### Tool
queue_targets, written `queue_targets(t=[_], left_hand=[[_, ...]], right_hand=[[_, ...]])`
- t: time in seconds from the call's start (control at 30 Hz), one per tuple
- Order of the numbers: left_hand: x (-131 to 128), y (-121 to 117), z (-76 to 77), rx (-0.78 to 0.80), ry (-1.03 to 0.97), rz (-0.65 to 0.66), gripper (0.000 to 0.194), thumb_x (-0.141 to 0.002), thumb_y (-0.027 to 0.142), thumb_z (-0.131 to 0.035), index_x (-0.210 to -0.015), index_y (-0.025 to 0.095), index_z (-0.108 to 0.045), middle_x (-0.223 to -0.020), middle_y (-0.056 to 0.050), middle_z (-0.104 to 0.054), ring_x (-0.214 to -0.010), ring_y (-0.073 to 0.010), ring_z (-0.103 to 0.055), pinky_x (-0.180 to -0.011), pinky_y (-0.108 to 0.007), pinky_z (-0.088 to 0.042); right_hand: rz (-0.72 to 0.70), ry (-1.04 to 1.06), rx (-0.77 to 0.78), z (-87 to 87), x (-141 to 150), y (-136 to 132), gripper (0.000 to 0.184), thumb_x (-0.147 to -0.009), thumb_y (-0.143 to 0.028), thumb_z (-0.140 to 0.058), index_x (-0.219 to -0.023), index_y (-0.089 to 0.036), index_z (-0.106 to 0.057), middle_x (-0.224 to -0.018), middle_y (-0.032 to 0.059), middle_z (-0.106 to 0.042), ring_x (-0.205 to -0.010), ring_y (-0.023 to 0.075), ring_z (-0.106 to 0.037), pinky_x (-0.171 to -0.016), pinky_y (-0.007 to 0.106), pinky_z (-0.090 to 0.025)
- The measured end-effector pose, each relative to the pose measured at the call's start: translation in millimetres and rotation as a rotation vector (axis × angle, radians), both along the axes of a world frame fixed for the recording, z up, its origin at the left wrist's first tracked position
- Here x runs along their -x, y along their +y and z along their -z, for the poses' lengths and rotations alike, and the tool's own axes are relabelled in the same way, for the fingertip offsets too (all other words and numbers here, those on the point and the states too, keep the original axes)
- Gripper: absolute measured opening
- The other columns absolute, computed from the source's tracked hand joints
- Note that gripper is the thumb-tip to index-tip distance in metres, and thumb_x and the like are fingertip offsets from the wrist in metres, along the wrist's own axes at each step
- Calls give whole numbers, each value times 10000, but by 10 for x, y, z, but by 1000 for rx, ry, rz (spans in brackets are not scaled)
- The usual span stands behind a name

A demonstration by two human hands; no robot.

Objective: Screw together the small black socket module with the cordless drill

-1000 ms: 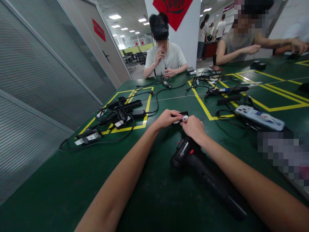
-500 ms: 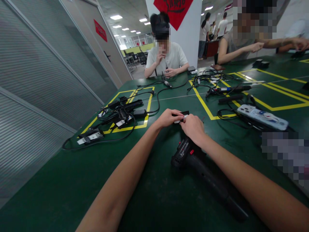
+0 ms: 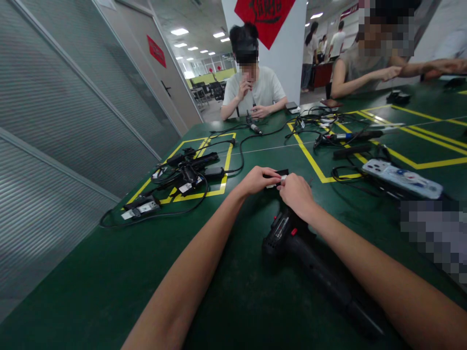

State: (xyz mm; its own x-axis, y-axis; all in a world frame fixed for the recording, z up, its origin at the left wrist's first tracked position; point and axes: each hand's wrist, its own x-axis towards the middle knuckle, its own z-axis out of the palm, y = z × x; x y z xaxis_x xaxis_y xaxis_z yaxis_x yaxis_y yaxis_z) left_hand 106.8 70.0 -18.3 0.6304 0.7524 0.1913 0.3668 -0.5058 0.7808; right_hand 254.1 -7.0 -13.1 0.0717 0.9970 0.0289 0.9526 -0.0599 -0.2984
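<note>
My left hand (image 3: 257, 181) and my right hand (image 3: 297, 194) meet over a small flat black part with a white label (image 3: 280, 174), both with fingers pinched on it, just above the green table (image 3: 109, 272). A black power tool with a red button (image 3: 292, 238) lies on the table under my right wrist, its long handle running toward me at the lower right.
A pile of black chargers and cables (image 3: 182, 175) lies at the left inside a yellow-taped box. Cables, a black rod and a phone in a light case (image 3: 401, 176) lie at the right. A seated person (image 3: 251, 87) faces me; another person's arms (image 3: 394, 73) reach over the far right.
Both hands stay pinched on the small black part; the view has shifted slightly, nothing else has moved.
</note>
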Motion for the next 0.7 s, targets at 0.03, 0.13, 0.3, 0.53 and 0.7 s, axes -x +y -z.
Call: queue_targets(t=[0.03, 0.13, 0.3, 0.53, 0.7], left_hand=[[1, 1, 0, -6, -2, 4, 266, -749, 348, -660, -919, 170, -758, -1068, -75, -703, -989, -197, -634, -922, -322, -471], [5, 8, 1, -14, 2, 16, 275, -751, 350, -652, -921, 162, -756, -1028, -73, -710, -947, -195, -641, -891, -324, -477], [-9, -12, -13, -40, 8, 18, 257, -749, 323, -643, -914, 158, -751, -1028, -71, -709, -961, -190, -639, -907, -314, -469], [-65, -96, -32, -64, 61, -54, 329, -750, 290, -627, -1039, 145, -690, -1059, -67, -697, -990, -198, -626, -952, -348, -461], [-45, -79, -5, -64, -6, -31, 457, -730, 318, -675, -1150, 145, -629, -1153, -88, -657, -1055, -205, -605, -985, -372, -451]], right_hand=[[8, -13, 3, -19, -24, 20, 296, -899, -350, -581, -1144, -185, -599, -1145, 63, -654, -950, 205, -654, -804, 422, -544], [44, -61, 18, -80, -104, 75, 302, -892, -362, -588, -1132, -179, -605, -1145, 66, -655, -961, 211, -650, -816, 434, -537], [39, -126, 0, -144, -120, 34, 317, -891, -380, -583, -1135, -179, -605, -1157, 67, -652, -999, 224, -639, -854, 463, -517], [-7, -179, -14, -347, -85, -186, 302, -902, -386, -564, -1110, -174, -616, -1131, 63, -666, -1001, 221, -641, -866, 466, -508], [-124, -184, 54, -682, -13, -726, 342, -900, -423, -515, -1018, -146, -677, -978, 131, -727, -912, 296, -688, -738, 436, -536]])
